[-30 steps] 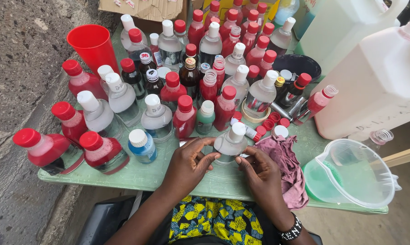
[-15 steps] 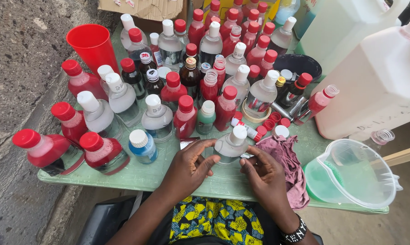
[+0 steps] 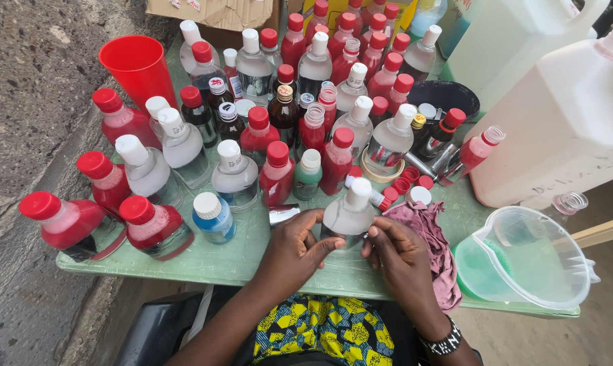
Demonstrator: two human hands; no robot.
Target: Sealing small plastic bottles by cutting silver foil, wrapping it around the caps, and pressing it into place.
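Near the front edge of the green table [image 3: 205,261], a clear bottle [image 3: 348,215] with a white cap stands upright between both hands. Left hand [image 3: 294,252] presses its fingers closed against the bottle's left side; right hand [image 3: 400,252] pinches its right side. Just right of them lies a mauve cloth [image 3: 434,234], then a clear plastic jug [image 3: 527,261]. Red-capped bottles [image 3: 277,173] crowd the far side.
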